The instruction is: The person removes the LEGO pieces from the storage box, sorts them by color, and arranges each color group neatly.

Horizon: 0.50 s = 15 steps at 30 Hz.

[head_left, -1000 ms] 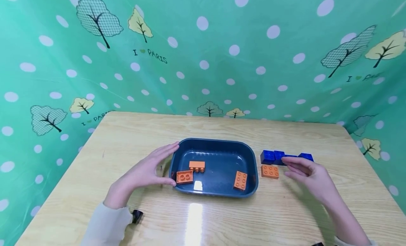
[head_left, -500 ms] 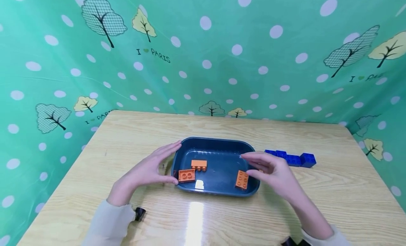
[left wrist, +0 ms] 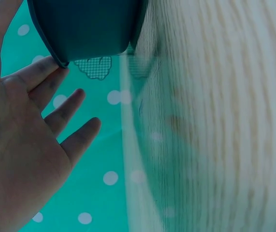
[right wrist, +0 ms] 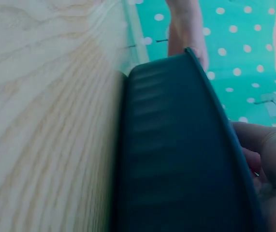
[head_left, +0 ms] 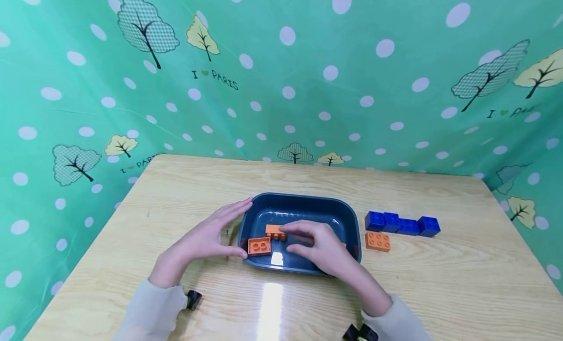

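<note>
A dark blue tray (head_left: 303,197) stands on the table. My left hand (head_left: 211,233) spans its left end, index fingertip and thumb at the rim; the left wrist view shows that hand's (left wrist: 26,130) fingers nearly straight. Inside the tray, an orange toy brick (head_left: 259,246) lies studs-down at the left. Just behind it is another orange brick (head_left: 273,230), on its side. My right hand (head_left: 323,245) hovers over the tray, fingers loosely bent, index fingertip at that brick's right end; no grip shows. It mostly hides a third orange brick. The right wrist view shows this hand (right wrist: 268,159) beyond the tray wall.
Right of the tray, a row of several blue bricks (head_left: 402,223) lies on the wooden table (head_left: 198,180). An orange brick (head_left: 377,241) sits in front of the row, studs up. A green patterned curtain (head_left: 281,87) closes off the back and sides.
My right hand has moved left from beside the blue bricks, across the tray's right end, to the orange brick at the left. The left hand has stayed at the tray's left end.
</note>
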Each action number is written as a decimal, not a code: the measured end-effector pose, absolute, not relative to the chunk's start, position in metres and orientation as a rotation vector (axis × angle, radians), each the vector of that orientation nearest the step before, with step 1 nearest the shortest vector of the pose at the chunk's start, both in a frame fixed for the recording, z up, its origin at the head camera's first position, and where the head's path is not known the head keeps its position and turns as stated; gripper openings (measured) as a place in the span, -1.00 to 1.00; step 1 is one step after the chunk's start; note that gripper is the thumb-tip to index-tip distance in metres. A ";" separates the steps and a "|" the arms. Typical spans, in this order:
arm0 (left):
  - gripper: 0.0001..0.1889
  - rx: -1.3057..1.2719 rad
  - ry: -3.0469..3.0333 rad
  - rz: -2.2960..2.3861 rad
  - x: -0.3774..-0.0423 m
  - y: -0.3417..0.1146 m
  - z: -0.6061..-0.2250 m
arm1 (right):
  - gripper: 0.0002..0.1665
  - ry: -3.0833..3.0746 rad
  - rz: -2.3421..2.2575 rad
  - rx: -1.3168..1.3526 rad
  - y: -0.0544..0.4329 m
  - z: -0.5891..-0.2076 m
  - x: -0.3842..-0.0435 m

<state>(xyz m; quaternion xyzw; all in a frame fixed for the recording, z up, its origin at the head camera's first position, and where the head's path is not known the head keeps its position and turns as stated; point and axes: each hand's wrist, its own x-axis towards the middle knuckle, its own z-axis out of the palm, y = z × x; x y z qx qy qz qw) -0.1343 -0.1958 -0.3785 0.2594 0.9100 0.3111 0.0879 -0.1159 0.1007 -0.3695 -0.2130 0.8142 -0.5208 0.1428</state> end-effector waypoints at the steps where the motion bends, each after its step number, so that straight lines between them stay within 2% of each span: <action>1: 0.16 0.766 2.707 0.927 -0.134 -0.196 -0.379 | -0.54 2.379 -1.466 -0.611 0.098 -0.371 -0.116; 9: 0.16 0.757 2.703 0.931 -0.131 -0.195 -0.381 | -0.53 2.560 -1.192 -0.622 0.083 -0.376 -0.120; 15: 0.16 0.772 2.711 0.931 -0.133 -0.195 -0.380 | -0.51 2.588 -1.166 -0.591 0.080 -0.375 -0.127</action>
